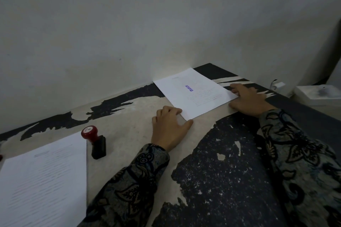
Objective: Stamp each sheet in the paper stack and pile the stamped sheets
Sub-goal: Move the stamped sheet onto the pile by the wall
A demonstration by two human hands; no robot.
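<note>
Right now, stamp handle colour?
Red knob on the stamp, over a black base; the head view shows it clearly.

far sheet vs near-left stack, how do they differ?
The far sheet carries a blue stamp mark; the top of the near-left stack shows none. Both hands touch the far sheet, the left hand at its near corner and the right hand at its right edge; nothing touches the stack. The stamp stands beside the stack, apart from the far sheet. Both are white printed paper lying flat.
</note>
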